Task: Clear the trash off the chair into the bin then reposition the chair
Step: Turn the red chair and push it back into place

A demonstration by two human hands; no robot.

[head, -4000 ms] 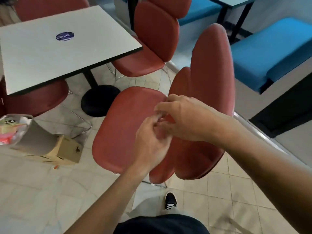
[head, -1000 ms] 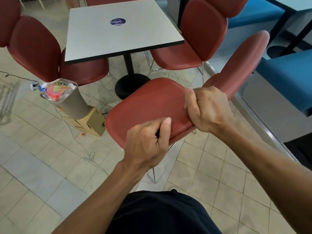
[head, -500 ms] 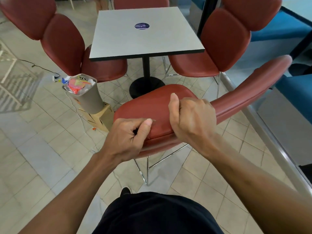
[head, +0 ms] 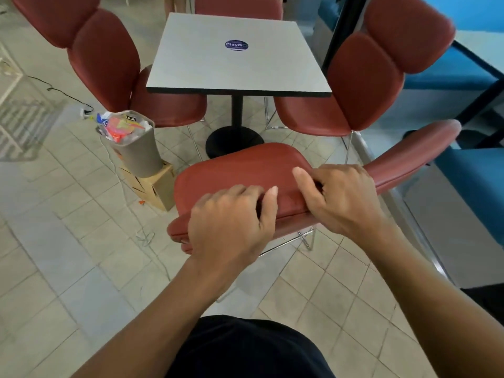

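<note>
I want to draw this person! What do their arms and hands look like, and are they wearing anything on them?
Both arms are bare all the way up the picture, with no sleeves showing. The left hand and right hand wear no gloves, rings or watch that I can see. The nails are short and plain.

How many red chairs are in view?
6: held chair, left chair, top-left chair, far chair, right chair, top-right chair, around the table. Others may be hidden.

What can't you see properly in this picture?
- Head view: both hands cover the chair's near edge, and the fingertips curl under it.
- Wrappers in the bin are too small to read.
- The box is half hidden behind the bin.
</note>
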